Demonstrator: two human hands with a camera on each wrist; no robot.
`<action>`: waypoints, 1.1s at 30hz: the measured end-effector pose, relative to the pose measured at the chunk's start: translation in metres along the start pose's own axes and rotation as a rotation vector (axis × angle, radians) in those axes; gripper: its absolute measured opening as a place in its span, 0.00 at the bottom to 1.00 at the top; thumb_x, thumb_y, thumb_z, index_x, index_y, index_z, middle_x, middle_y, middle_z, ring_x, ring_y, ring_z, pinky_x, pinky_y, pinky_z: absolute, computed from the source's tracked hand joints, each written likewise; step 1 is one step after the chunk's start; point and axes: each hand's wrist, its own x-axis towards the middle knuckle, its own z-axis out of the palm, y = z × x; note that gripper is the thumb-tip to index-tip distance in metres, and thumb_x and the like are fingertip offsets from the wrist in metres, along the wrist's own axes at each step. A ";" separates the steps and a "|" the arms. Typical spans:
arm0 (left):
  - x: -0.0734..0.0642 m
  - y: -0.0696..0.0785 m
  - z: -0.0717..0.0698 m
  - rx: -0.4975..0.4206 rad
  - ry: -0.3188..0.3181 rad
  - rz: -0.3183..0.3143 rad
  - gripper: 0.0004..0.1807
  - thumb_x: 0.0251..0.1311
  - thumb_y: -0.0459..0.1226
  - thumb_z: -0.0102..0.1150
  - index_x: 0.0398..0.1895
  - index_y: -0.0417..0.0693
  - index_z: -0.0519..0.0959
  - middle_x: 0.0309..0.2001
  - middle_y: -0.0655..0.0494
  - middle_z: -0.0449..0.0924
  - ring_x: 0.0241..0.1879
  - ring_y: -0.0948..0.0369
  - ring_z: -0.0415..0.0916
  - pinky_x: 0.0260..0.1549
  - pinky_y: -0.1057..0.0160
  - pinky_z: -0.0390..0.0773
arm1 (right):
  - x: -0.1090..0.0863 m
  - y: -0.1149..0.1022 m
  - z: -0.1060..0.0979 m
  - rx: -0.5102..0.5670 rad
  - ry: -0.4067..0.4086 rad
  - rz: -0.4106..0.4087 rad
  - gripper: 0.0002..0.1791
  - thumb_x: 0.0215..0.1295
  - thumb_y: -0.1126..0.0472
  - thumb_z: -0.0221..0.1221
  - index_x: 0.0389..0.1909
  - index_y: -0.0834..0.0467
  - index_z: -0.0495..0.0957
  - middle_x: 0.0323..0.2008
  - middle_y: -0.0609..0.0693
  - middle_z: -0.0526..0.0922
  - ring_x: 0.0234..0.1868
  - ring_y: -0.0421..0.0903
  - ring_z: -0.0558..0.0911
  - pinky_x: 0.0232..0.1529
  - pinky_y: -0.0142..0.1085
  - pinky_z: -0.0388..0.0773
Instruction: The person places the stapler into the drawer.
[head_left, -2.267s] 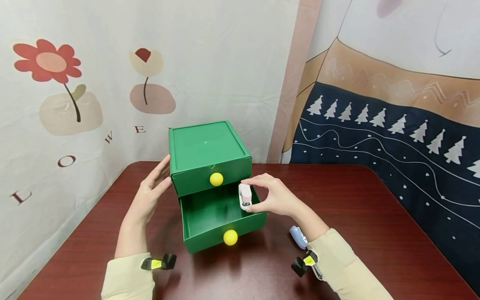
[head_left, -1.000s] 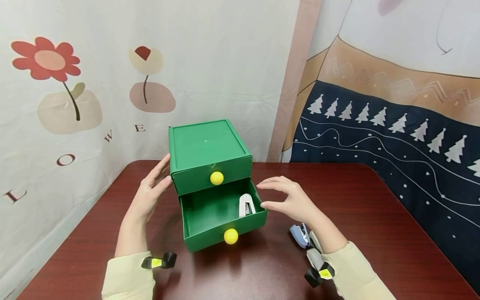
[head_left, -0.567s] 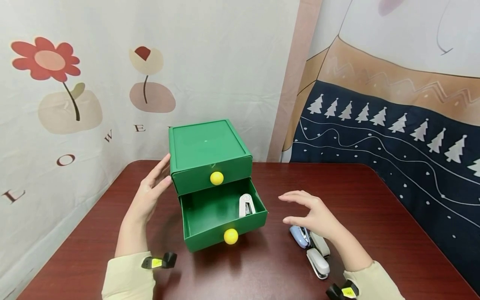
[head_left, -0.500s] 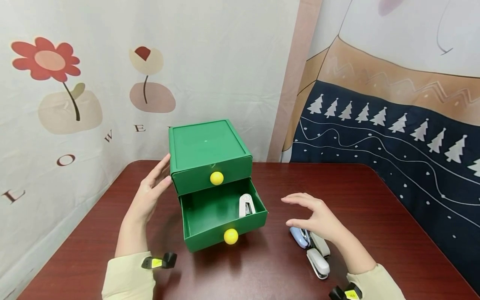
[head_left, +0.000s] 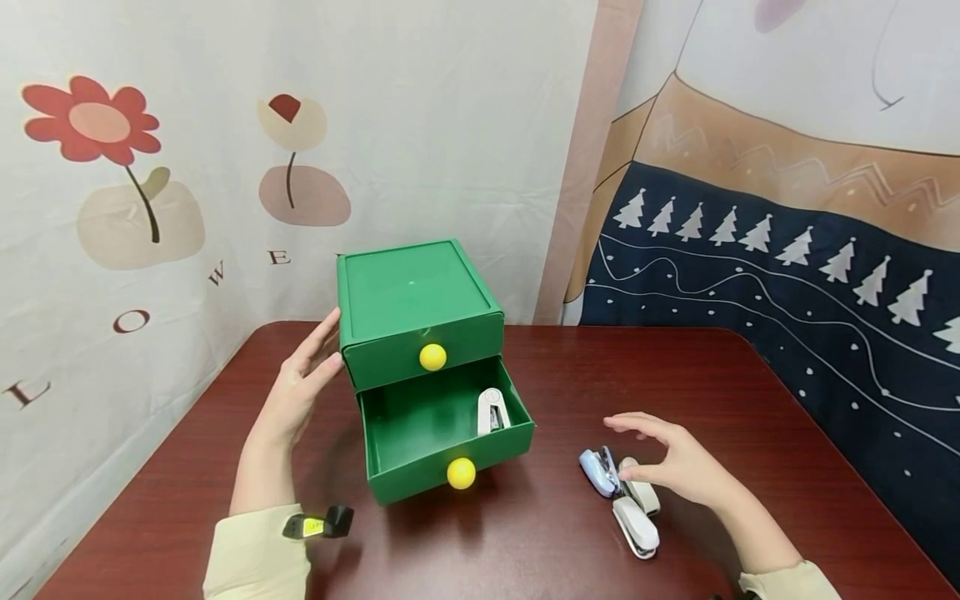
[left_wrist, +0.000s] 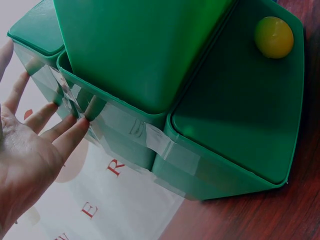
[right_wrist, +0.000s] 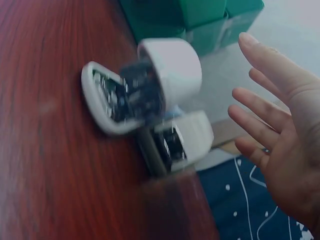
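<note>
A green two-drawer box (head_left: 412,292) with yellow knobs stands on the table, its lower drawer (head_left: 420,429) pulled out. Inside that drawer, at the right front, is a white stapler (head_left: 489,408). My left hand (head_left: 294,390) rests its fingertips against the box's left side; the left wrist view shows those fingers (left_wrist: 75,137) spread on the taped wall. My right hand (head_left: 690,467), holding nothing, hovers with thumb and fingers apart by three staplers: a blue one (head_left: 597,473), a beige one (head_left: 643,493) and a white one (head_left: 637,529). The right wrist view shows the white stapler (right_wrist: 177,70) blurred.
The box's upper drawer (head_left: 397,358) is pushed in. The dark red wooden table (head_left: 570,567) reaches back to a printed curtain (head_left: 450,125), with a navy, tree-patterned part (head_left: 712,275) on the right.
My right hand has let go of the white stapler in the lower drawer, withdrawn to the right and come down beside the other staplers. The left hand has stayed on the box.
</note>
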 end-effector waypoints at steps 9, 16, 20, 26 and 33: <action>-0.001 -0.001 0.001 -0.010 0.001 0.008 0.30 0.72 0.32 0.45 0.75 0.53 0.55 0.72 0.52 0.56 0.69 0.58 0.53 0.55 0.72 0.63 | -0.022 0.022 -0.011 0.180 -0.136 0.084 0.31 0.54 0.67 0.68 0.61 0.61 0.72 0.57 0.59 0.76 0.56 0.44 0.75 0.53 0.35 0.71; -0.001 -0.002 0.001 -0.016 -0.001 0.015 0.30 0.72 0.31 0.44 0.75 0.52 0.55 0.72 0.53 0.55 0.69 0.58 0.53 0.55 0.71 0.63 | -0.032 0.033 -0.015 0.297 -0.231 0.076 0.33 0.55 0.70 0.67 0.63 0.67 0.68 0.58 0.65 0.73 0.58 0.42 0.74 0.55 0.30 0.68; 0.000 -0.002 0.000 -0.012 0.001 0.016 0.30 0.72 0.31 0.44 0.75 0.53 0.55 0.72 0.53 0.55 0.68 0.59 0.53 0.55 0.71 0.63 | -0.036 0.035 -0.015 0.292 -0.253 0.088 0.34 0.55 0.69 0.66 0.64 0.67 0.67 0.59 0.63 0.73 0.57 0.42 0.74 0.55 0.31 0.68; 0.000 -0.001 0.000 -0.010 0.004 0.015 0.30 0.72 0.31 0.44 0.75 0.53 0.55 0.71 0.52 0.55 0.69 0.59 0.53 0.55 0.71 0.64 | -0.038 0.037 -0.014 0.271 -0.265 0.070 0.36 0.54 0.69 0.67 0.66 0.63 0.67 0.60 0.58 0.73 0.58 0.41 0.72 0.55 0.30 0.66; 0.000 -0.002 0.001 -0.013 0.005 0.015 0.30 0.72 0.31 0.44 0.75 0.53 0.54 0.71 0.54 0.56 0.68 0.58 0.53 0.55 0.71 0.63 | -0.040 0.038 -0.010 0.211 -0.259 0.071 0.40 0.51 0.64 0.70 0.67 0.62 0.66 0.59 0.49 0.74 0.55 0.41 0.73 0.54 0.30 0.67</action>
